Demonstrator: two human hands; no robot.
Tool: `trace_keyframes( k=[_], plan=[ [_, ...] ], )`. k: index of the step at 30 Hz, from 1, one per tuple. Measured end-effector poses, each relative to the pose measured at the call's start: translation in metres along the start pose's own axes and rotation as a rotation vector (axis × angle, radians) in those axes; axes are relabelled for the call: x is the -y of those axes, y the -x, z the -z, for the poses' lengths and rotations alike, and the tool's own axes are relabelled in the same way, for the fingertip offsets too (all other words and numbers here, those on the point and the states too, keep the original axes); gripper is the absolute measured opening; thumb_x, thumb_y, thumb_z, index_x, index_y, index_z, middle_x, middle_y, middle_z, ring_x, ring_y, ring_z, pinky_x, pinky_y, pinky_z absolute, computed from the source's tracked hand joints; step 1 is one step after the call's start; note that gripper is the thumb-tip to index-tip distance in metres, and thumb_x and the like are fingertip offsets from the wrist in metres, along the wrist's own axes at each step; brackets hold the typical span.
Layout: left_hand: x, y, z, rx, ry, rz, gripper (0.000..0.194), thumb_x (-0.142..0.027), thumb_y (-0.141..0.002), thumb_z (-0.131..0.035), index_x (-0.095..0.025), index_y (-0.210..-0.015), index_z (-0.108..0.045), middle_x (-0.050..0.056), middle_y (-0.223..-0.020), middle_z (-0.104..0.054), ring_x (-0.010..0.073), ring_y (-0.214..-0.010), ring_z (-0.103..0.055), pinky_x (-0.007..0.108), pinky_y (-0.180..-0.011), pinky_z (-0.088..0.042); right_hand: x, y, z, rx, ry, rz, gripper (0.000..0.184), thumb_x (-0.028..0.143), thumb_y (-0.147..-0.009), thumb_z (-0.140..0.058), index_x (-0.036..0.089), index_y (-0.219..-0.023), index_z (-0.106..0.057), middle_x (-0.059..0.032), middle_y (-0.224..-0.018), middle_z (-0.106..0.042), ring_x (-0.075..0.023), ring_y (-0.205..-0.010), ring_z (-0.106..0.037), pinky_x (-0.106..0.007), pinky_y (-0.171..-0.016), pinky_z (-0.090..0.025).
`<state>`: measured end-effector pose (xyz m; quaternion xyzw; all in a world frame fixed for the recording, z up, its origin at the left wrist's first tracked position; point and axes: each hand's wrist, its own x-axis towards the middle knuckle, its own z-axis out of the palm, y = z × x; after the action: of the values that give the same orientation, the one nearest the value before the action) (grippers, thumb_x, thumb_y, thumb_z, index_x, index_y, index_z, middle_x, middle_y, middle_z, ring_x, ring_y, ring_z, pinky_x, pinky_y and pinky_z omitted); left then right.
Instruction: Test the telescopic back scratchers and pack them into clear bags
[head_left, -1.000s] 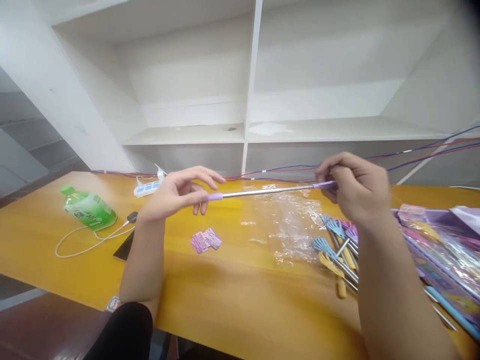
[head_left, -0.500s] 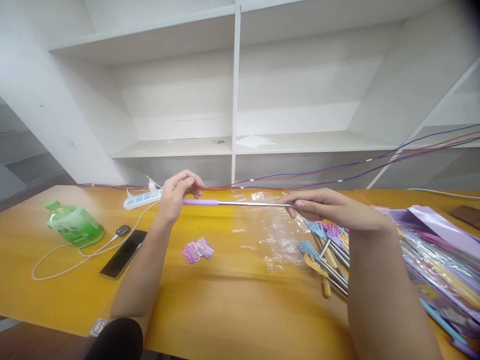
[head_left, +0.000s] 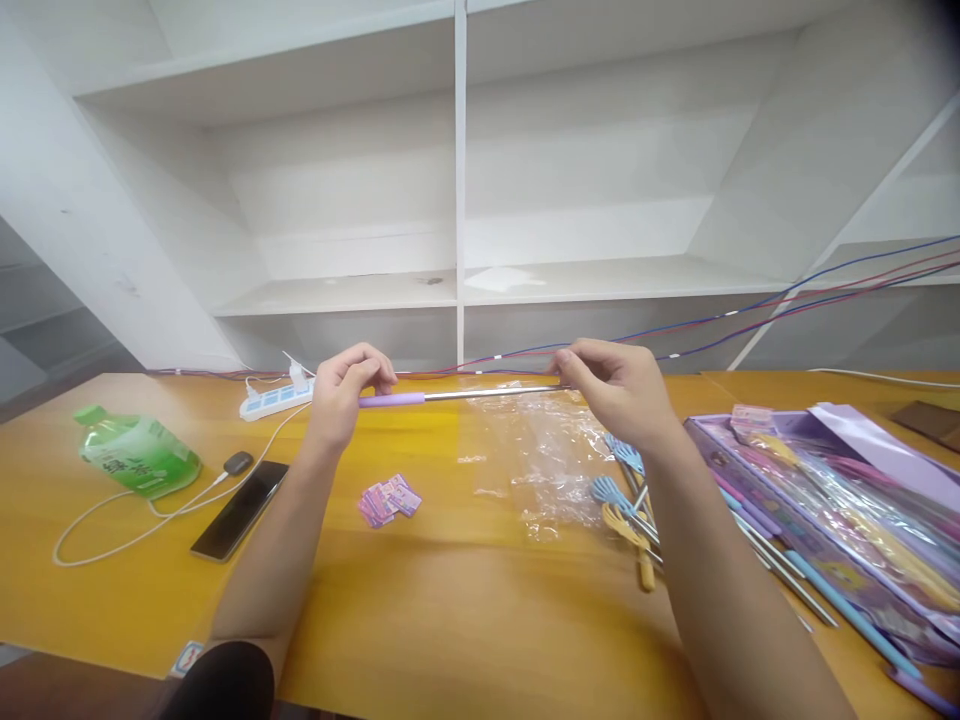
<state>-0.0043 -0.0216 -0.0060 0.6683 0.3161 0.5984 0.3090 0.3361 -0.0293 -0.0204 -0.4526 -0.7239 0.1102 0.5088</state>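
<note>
A metal rod with a purple handle (head_left: 393, 400) is held level above the table between my hands. My left hand (head_left: 343, 395) is closed around the handle's left end. At the other end, the fingers of my right hand (head_left: 615, 385) pinch the thin metal shaft; its tip is hidden there. Below my right hand, crumpled clear plastic bags (head_left: 544, 470) lie on the table. Beside them, partly behind my right forearm, are several hand-shaped back scratcher heads in blue and yellow, including a yellow one (head_left: 626, 522), with metal rods.
On the right, a purple box (head_left: 780, 520) holds plastic-wrapped pieces, with loose rods (head_left: 855, 610) along its front. Small pink cards (head_left: 388, 500) lie mid-table. At left are a green bottle (head_left: 139, 455), a phone (head_left: 240, 510), a white cable and a power strip (head_left: 274, 400).
My right hand has turned from flat, outstretched fingers at the shaft's end to a pinch on it, and shifted slightly left and up. My left hand keeps its hold on the handle.
</note>
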Motion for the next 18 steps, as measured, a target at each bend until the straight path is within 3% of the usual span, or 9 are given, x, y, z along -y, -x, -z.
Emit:
trace_keyframes(
  k=[7, 12, 18],
  plan=[
    [-0.007, -0.002, 0.012, 0.027, -0.126, -0.02, 0.025, -0.029, -0.09, -0.061, -0.019, -0.069, -0.067, 0.004, -0.072, -0.065, 0.017, -0.068, -0.058, 0.03, -0.065, -0.046, 0.009, 0.005, -0.015, -0.104, 0.067, 0.11, 0.034, 0.035, -0.102, -0.058, 0.019, -0.075, -0.072, -0.002, -0.066, -0.061, -0.0122, -0.06, -0.048, -0.03, -0.063, -0.036],
    [-0.001, 0.005, -0.006, 0.093, -0.155, -0.043, 0.027, -0.027, -0.094, -0.059, -0.019, -0.069, -0.066, 0.003, -0.071, -0.064, 0.0172, -0.071, -0.059, 0.031, -0.071, -0.046, 0.016, 0.007, -0.02, -0.119, 0.09, 0.182, 0.036, 0.033, -0.101, -0.056, 0.018, -0.072, -0.071, -0.0004, -0.062, -0.058, -0.0105, -0.057, -0.045, -0.029, -0.061, -0.034],
    [0.014, 0.01, -0.026, 0.072, -0.08, -0.025, 0.026, -0.024, -0.092, -0.057, -0.019, -0.067, -0.063, 0.001, -0.068, -0.061, 0.0159, -0.067, -0.056, 0.03, -0.067, -0.044, 0.02, 0.01, -0.016, -0.211, 0.173, 0.278, 0.033, 0.027, -0.1, -0.059, 0.018, -0.071, -0.07, 0.0023, -0.059, -0.055, -0.0085, -0.054, -0.044, -0.027, -0.058, -0.035]
  ],
)
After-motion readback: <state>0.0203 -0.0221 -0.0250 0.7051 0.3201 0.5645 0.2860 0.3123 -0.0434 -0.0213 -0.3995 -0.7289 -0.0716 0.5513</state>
